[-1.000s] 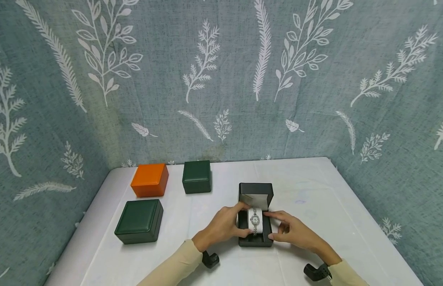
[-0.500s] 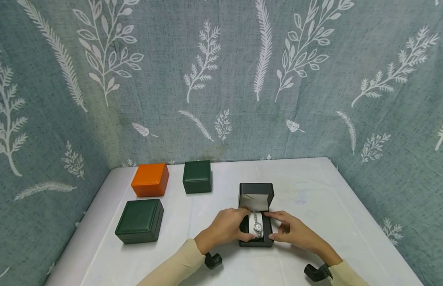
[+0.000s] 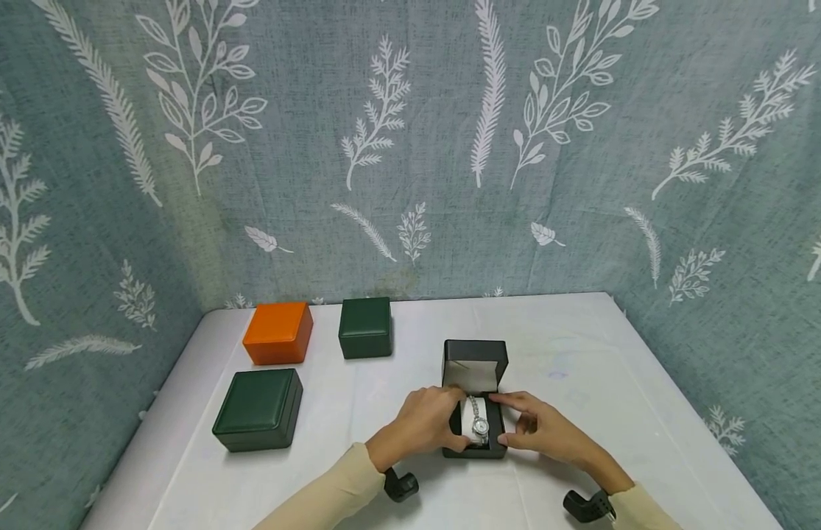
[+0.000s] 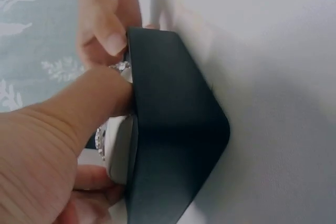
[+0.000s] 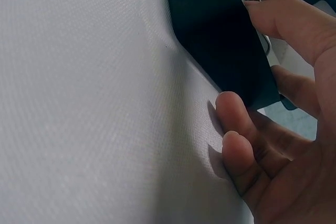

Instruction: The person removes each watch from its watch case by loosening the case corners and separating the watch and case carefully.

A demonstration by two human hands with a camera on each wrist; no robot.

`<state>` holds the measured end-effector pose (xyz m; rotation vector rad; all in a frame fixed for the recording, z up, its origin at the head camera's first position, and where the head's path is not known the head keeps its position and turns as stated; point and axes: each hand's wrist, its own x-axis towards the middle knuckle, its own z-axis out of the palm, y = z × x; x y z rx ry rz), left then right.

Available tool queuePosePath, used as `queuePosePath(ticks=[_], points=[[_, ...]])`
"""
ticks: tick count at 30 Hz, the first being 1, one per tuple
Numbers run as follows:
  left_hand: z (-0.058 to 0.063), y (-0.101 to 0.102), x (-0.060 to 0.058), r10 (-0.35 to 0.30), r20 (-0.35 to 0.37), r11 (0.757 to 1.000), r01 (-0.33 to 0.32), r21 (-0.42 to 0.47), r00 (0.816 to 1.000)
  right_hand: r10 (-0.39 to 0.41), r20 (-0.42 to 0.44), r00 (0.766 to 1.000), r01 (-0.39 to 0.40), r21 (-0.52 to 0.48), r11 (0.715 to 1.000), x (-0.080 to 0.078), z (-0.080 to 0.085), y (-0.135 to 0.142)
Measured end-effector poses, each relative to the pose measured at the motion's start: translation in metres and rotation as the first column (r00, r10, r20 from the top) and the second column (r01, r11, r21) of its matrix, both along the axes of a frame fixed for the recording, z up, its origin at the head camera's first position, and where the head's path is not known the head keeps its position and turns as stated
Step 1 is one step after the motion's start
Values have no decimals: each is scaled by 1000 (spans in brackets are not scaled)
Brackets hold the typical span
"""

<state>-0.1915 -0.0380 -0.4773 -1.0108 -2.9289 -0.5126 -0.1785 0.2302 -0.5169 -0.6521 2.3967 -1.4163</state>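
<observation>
A black watch box (image 3: pixel 475 352) stands on the white table with its lid raised, showing a pale lining. Inside lies a white cushion (image 3: pixel 467 419) wearing a silver bracelet watch (image 3: pixel 479 426). My left hand (image 3: pixel 423 419) holds the cushion at its left side, thumb toward the front and fingers toward the back. In the left wrist view the cushion (image 4: pixel 119 145) sticks up a little above the box wall (image 4: pixel 173 93). My right hand (image 3: pixel 549 430) steadies the box from the right, thumb and forefinger on its edge. The hidden underside of the cushion cannot be judged.
At the left of the table sit an orange box (image 3: pixel 277 331), a larger green box (image 3: pixel 258 408) and a smaller green box (image 3: pixel 365 326), all closed. Patterned cloth (image 3: pixel 443 147) hangs behind and along both sides.
The cushion and watch have shifted slightly right and toward me, sitting lower in the box. My left hand has moved with them. My right hand has stayed on the box.
</observation>
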Motion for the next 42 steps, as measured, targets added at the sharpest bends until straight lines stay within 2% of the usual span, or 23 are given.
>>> queuePosePath(ticks=[9,18,21,23,26,29,36,42], points=[[-2,3,-6,-37,7,999,36,11,999,4,11,1000,-4,15,1000,1,1,-1],[-5,-2,-5,-62,66,993,55,106,996,2,15,1000,-2,25,1000,2,-1,-2],[-3,-4,-5,-54,80,987,41,156,995,4,18,1000,-4,17,1000,2,-1,-2],[1,-5,-5,-66,69,983,54,175,995,6,15,1000,-6,15,1000,2,-1,-2],[8,-6,-7,-92,34,985,86,149,995,2,15,1000,-2,14,1000,3,1,-2],[9,-8,-10,-116,16,991,115,74,993,0,8,1000,0,19,1000,3,1,-2],[-1,-8,-9,-90,2,996,90,10,996,-10,11,1000,10,37,999,2,2,-2],[1,-1,-8,-51,12,998,52,-33,999,-19,27,999,17,43,999,2,3,-2]])
